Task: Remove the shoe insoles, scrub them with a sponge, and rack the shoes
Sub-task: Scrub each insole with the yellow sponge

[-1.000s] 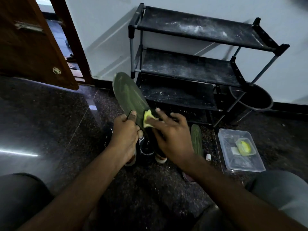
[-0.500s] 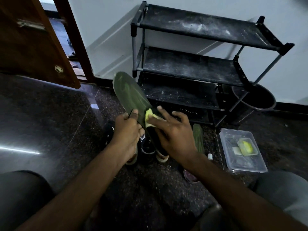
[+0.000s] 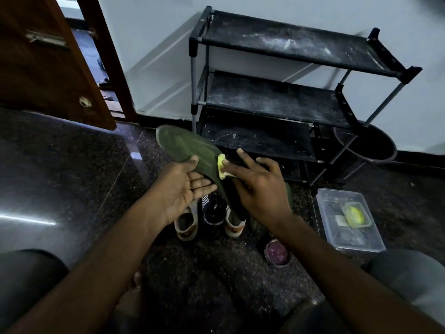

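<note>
Floor level, before the shoe rack [image 3: 277,104]: green insole [image 3: 187,147] held tilted in the air, toe toward the rack's bottom shelf. Left hand [image 3: 183,186] lies open, palm up, fingers straight against the insole's lower edge, thumb on its top face. Right hand [image 3: 257,189] pinches a yellow sponge [image 3: 222,167] against the insole's middle. Shoes [image 3: 209,213] stand on the floor beneath both hands; clear tub [image 3: 370,239] sits to their right.

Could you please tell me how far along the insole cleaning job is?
Done: both insoles look out; a second green insole lies on the floor. In hand: the left hand supports a green insole while the right hand rubs a yellow sponge on it. Left: the shoes sit on the floor; the shoe rack holds none.
</note>
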